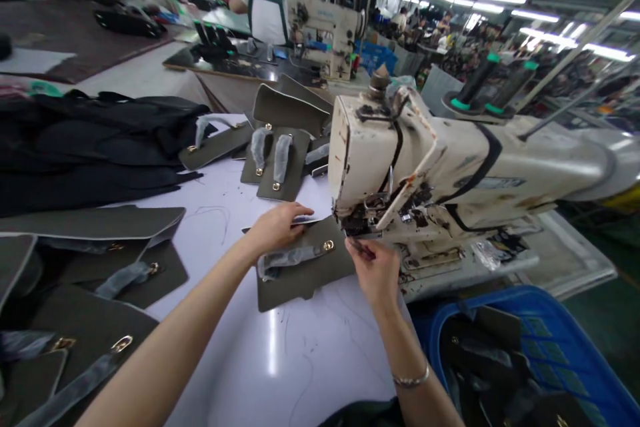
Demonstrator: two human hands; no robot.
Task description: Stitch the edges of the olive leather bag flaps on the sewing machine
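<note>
A grey-green leather panel with a wrapped strap and a gold ring lies on the white table, its far edge under the head of a cream sewing machine. My left hand rests on the panel's upper left edge, fingers pressed flat and together on it. My right hand is at the panel's right edge by the needle area, fingers pinched on a small dark thing I cannot make out.
Stacks of similar panels lie at the left and at the back. Black material is piled at the far left. A blue crate with dark pieces stands at the lower right. A person in a white shirt works at another machine behind.
</note>
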